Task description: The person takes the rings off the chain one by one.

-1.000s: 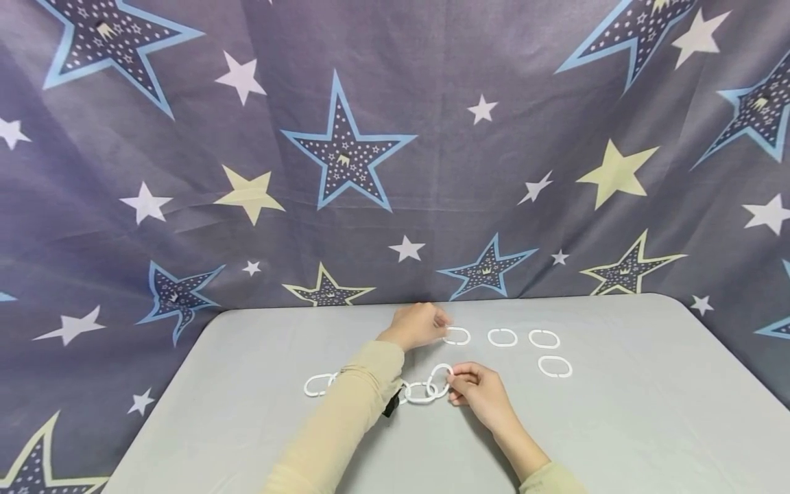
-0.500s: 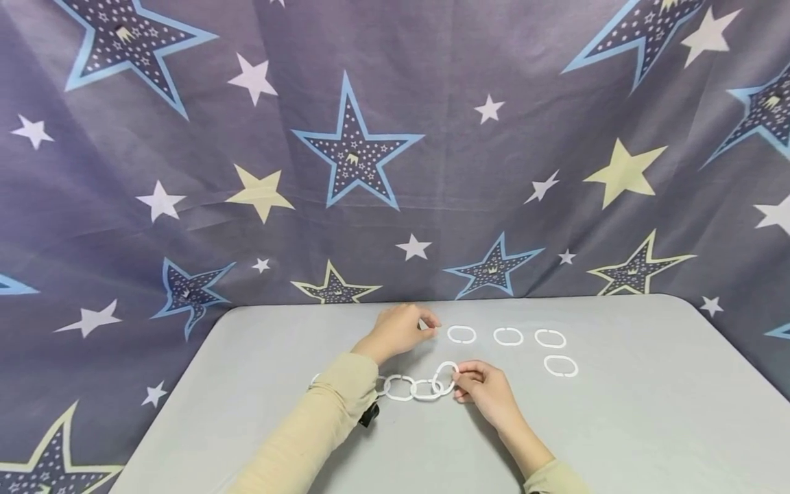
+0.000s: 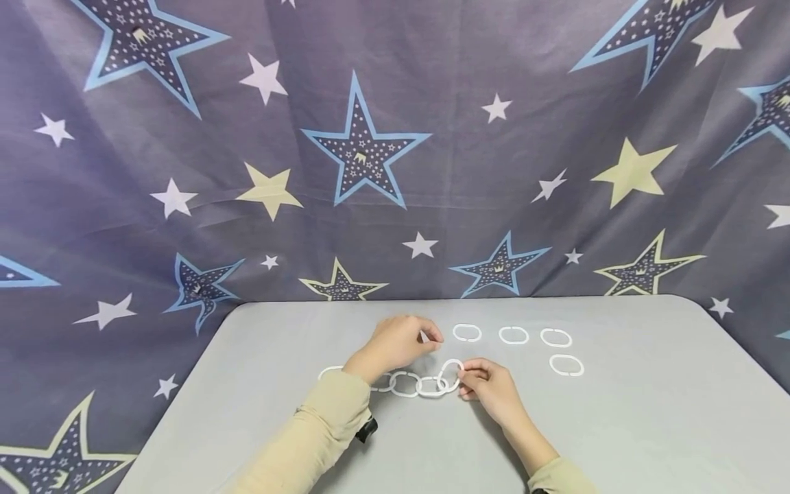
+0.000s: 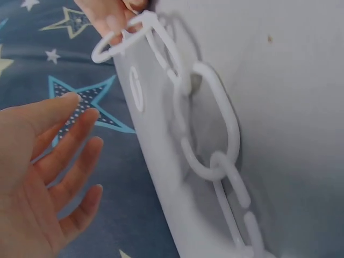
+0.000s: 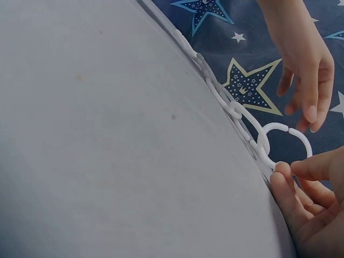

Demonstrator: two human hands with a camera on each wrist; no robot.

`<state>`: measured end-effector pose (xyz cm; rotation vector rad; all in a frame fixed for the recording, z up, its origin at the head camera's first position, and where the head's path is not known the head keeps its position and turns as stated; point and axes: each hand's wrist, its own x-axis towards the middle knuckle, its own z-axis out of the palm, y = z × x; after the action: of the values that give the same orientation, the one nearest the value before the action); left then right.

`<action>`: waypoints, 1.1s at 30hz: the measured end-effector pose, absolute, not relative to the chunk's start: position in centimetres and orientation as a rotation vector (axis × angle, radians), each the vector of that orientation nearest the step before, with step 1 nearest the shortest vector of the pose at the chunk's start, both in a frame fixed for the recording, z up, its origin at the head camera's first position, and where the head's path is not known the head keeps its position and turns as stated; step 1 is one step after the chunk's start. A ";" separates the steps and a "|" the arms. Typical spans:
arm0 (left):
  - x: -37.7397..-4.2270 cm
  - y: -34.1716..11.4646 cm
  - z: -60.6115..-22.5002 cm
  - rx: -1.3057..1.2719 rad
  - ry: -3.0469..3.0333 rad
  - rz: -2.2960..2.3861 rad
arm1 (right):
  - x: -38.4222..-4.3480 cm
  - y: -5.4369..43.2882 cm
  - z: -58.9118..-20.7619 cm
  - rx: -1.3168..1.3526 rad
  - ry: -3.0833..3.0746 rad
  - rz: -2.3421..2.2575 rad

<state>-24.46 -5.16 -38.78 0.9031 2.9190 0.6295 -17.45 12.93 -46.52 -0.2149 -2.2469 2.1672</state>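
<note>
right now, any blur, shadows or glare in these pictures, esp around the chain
Head view: even light, soft shadow beside the right forearm; left wrist view: slightly soft, the chain casts soft shadows on the table; right wrist view: lower left corner darker, no strong glare on the chain.

Upper-body covering: plain, light beige garment, long-sleeved. Left sleeve (image 3: pixel 324 420): loose cut, soft creases along the forearm, ending at the wrist. Left wrist fitting: small black block (image 3: pixel 367 430), protruding below the cuff edge; finer details too small to read. Right sleeve (image 3: pixel 561 478): matching beige, with a dark item (image 3: pixel 540 491) partly visible at the cuff. Left hand (image 3: pixel 395 343) and right hand (image 3: pixel 492 388): bare.
</note>
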 end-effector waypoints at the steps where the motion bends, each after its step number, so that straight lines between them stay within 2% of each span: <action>1: -24.2 -5.2 -38.8 0.905 2.921 0.630 | -17.5 12.9 -46.6 -0.214 -2.250 2.165; 20: -18.6 -5.6 -40.1 0.734 2.955 0.705 | -17.3 12.9 -46.4 -0.212 -2.239 2.181; 33: -17.5 -5.3 -42.1 0.627 2.916 0.862 | -17.3 12.9 -46.5 -0.221 -2.243 2.181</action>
<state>-17.54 -5.33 -42.06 0.6274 2.9162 0.8616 -17.30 12.88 -46.49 -0.2208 -2.2435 2.1810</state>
